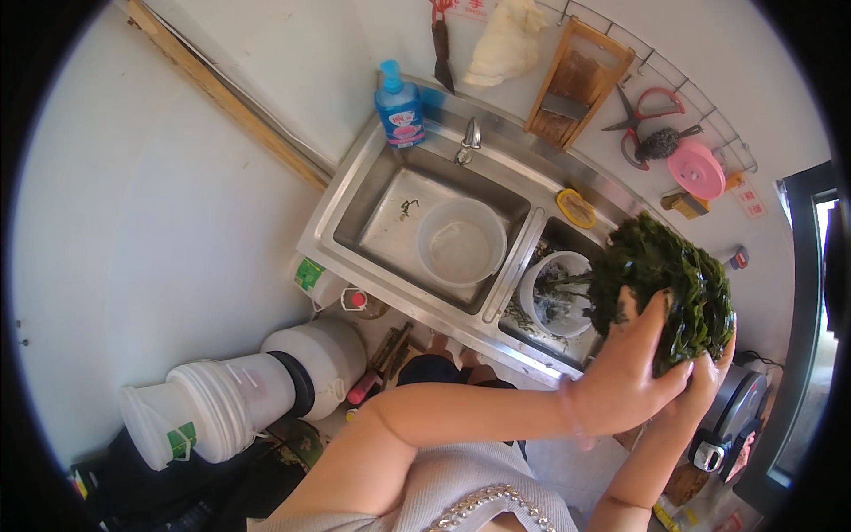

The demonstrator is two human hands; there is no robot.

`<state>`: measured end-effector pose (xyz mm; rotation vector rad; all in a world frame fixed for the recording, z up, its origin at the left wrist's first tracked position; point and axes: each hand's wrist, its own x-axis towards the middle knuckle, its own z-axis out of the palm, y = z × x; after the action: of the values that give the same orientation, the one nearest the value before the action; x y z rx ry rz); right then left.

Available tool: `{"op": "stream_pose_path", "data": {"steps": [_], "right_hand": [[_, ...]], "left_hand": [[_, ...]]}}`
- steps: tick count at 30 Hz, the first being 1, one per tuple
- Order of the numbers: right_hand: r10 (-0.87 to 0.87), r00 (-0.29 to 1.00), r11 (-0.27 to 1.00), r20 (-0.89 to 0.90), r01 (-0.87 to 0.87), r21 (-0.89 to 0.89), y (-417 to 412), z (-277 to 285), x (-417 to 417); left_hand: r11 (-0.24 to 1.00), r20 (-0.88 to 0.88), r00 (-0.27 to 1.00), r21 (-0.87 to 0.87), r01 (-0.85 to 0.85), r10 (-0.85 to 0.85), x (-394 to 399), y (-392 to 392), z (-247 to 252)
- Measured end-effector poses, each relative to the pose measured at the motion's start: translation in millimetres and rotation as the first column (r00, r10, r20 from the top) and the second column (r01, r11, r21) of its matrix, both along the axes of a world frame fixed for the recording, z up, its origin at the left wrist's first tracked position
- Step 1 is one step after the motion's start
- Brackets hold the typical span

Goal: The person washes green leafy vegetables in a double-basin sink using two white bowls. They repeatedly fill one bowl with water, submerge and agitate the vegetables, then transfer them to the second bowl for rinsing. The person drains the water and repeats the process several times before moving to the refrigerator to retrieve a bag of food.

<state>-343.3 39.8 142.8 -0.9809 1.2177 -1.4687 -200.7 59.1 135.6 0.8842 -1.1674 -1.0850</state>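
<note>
A large wet bunch of dark green leafy seaweed point(671, 286) is lifted at the right, above the small sink basin's right side. My left hand point(625, 362), with a band on the wrist, grips its near left side. Under its near right edge my right hand point(708, 382) holds it too, with part of the fingers hidden by the leaves. A few strands trail from the bunch toward a white plastic tub point(528, 296) in the small basin. Cloudy, foamy water and green bits fill that tub. Scraps of green lie around it.
The larger steel basin point(382, 219) holds a translucent round tub point(462, 243). Behind stand a chrome faucet point(469, 141) and a blue pump bottle point(400, 113). A wooden grater point(578, 83) and red-handled scissors point(641, 123) hang on the wall. White buckets point(219, 405) are at left.
</note>
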Motion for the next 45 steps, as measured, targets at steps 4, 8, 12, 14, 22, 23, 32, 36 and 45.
{"op": "stream_pose_path", "data": {"steps": [4,8,12,14,22,23,32,36,45], "right_hand": [[0.231,0.973,0.972,0.006,-0.231,-0.046,-17,10,59],[0.380,0.925,0.910,-0.020,-0.370,0.184,-56,-41,141],[0.459,0.876,0.856,-0.148,-0.391,0.338,-90,-214,199],[0.593,0.775,0.771,-0.218,-0.469,0.430,-93,-246,220],[0.495,0.758,0.838,-0.424,-0.288,0.463,-67,-341,41],[0.396,0.746,0.894,-0.535,-0.180,0.410,-62,-374,-6],[0.841,0.152,0.540,-0.519,-0.166,0.825,-70,-471,16],[0.837,0.226,0.547,-0.498,-0.338,0.766,-57,-505,-4],[0.259,0.962,0.749,-0.086,-0.144,0.647,-40,-358,-22]], "left_hand": [[0.994,0.052,0.998,0.102,0.041,-0.046,78,6,18],[0.907,-0.312,0.942,0.421,0.024,0.120,138,-16,-36],[0.740,-0.413,0.853,0.670,0.048,0.318,178,-57,-152],[0.624,-0.282,0.878,0.781,-0.023,0.386,202,-66,-218],[0.608,0.565,0.809,0.704,-0.368,-0.165,204,-72,-316],[0.780,0.771,0.598,0.507,-0.366,-0.220,193,-74,-320],[0.960,0.965,0.084,0.236,0.150,-0.250,64,-93,-321],[0.974,0.977,0.150,0.118,0.191,-0.148,47,-103,-336],[0.981,0.794,0.580,0.191,0.042,-0.180,90,-91,-298]]}}
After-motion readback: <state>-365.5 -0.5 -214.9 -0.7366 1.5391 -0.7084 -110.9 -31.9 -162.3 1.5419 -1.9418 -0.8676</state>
